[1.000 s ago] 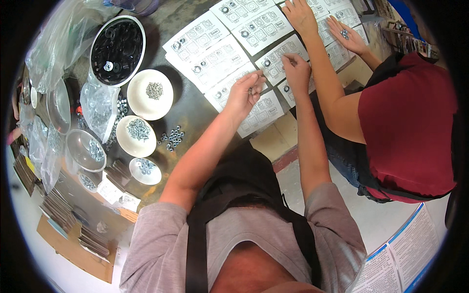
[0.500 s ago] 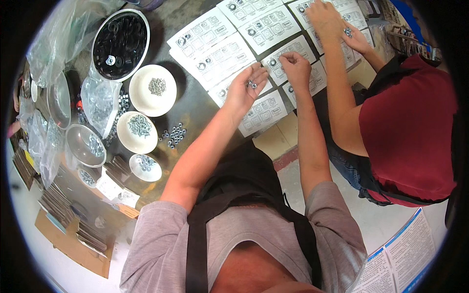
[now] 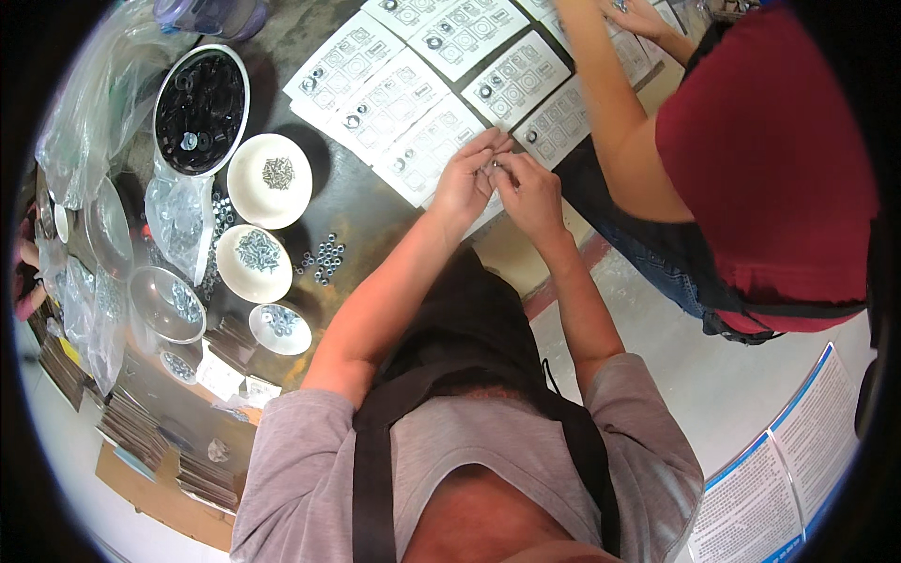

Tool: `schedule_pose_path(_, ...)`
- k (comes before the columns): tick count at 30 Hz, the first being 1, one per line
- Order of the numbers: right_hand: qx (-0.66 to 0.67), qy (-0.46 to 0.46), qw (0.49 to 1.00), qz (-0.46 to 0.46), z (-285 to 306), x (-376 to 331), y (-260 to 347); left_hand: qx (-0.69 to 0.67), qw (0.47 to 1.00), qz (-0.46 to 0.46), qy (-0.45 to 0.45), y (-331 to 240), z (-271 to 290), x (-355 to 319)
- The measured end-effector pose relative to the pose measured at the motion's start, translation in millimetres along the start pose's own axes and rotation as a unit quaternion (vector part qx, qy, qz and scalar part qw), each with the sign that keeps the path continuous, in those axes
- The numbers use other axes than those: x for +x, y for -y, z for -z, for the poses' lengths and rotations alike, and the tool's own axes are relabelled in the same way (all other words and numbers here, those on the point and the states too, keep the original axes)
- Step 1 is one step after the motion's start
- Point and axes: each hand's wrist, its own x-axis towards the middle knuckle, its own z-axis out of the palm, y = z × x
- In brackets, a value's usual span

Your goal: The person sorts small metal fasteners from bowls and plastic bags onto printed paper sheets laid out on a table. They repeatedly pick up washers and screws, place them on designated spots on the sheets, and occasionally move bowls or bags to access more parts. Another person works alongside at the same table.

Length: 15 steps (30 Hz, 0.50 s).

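The right-hand grip [image 3: 531,194] was bent in to the left fingers, its fingertips gathered at a small shiny metal part [image 3: 496,163]; whether they were clamped on it, I could not tell. The left-hand grip [image 3: 464,186] lay half cupped, fingers apart from thumb, with the part at its finger side. Both were above the near edge of the printed sheets [image 3: 395,96], which covered part of the dark table [image 3: 365,205]. Loose nuts [image 3: 325,260] lay left of the left forearm. Beyond them stood a white bowl of screws [image 3: 242,197], a second bowl of screws [image 3: 225,267], a smaller bowl of washers [image 3: 281,347] and a tub of black rings [image 3: 246,89]. On the right, a co-worker in a dark red top [image 3: 760,178] reached over the sheets.
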Motion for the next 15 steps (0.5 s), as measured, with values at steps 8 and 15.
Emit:
schedule_pose_path(8, -0.064, -0.101, 0.992, 0.026, 12, -19, -20, 0.007, 0.996, 0.027, -0.088, 27, -30, 9)
schedule_pose_path(15, 0.193, -0.142, 0.962, -0.134, 22, 4, -66, -0.017, 0.996, 0.029, -0.079, 40, -47, 20)
